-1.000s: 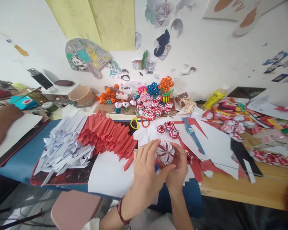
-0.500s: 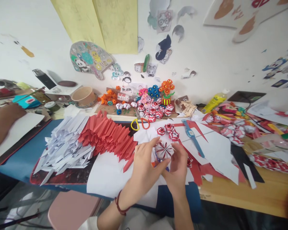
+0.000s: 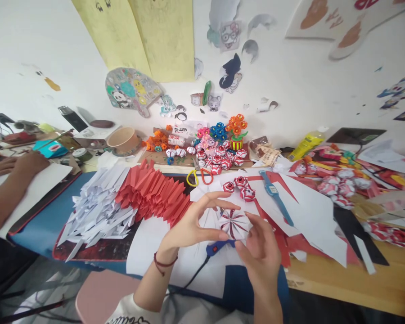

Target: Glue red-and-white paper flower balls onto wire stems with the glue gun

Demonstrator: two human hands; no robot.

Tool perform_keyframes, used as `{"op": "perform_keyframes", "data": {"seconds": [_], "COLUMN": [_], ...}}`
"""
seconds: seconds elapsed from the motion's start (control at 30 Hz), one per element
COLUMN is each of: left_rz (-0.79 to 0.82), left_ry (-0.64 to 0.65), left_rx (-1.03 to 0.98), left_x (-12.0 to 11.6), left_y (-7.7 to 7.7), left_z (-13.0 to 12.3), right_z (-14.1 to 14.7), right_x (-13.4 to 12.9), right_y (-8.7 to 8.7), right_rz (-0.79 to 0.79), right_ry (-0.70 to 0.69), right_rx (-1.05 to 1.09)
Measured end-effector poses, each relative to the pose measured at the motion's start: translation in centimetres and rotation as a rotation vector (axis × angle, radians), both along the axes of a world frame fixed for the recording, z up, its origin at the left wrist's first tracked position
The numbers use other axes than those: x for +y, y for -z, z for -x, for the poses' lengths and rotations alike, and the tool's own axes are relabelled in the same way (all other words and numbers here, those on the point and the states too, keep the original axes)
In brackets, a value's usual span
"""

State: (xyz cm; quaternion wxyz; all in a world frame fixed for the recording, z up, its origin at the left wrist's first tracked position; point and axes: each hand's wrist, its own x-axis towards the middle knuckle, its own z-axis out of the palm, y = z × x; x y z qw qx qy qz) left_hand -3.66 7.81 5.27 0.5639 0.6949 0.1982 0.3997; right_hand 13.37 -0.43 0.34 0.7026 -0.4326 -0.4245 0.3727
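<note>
Paper flower, red-striped white: left of blue watch, wearer's side. Right hand part-curled, holding flower's right edge. Left hand in a wide C, thumb at flower's rim; can't tell if gripping. 3 small flowers, blue corded tool also left of watch.

Indoor light, bright and diffuse; source out of frame. White wall pale at left, greyer toward upper right. Soft shadow on wall just right of black bottle, suggesting light from left. White paper strips low in contrast; red strips more saturated. Zone beneath table dark, detail largely lost. Wide-angle distortion: yellow sheets lean, their pencil lines faint; wall drawings soft near right edge. Paper flower sharp enough for radial stripes to read.
</note>
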Motion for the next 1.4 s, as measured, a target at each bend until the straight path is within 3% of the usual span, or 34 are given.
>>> {"op": "perform_keyframes", "data": {"seconds": [0.1, 0.27, 0.5, 0.97, 1.4], "left_rz": [0.031, 0.009, 0.008, -0.027, -0.079], "left_ry": [0.072, 0.085, 0.116, 0.215, 0.122], "left_rx": [-0.086, -0.177, -0.184, -0.182, -0.115], "left_x": [0.4, 0.4, 0.1, 0.4, -0.1], "left_y": [0.6, 0.9, 0.2, -0.5, -0.5], "left_z": [-0.2, -0.7, -0.6, -0.1, -0.2], "right_z": [0.3, 0.5, 0.7, 0.3, 0.5], "right_x": [0.0, 0.2, -0.1, 0.0, -0.2], "right_y": [-0.1, -0.2, -0.6, 0.6, 0.6], "right_rz": [-0.076, -0.193, -0.258, -0.376, -0.366], "right_ry": [0.070, 0.138, 0.192, 0.204, 0.231], "right_rx": [-0.026, -0.059, -0.122, -0.257, -0.285]}}
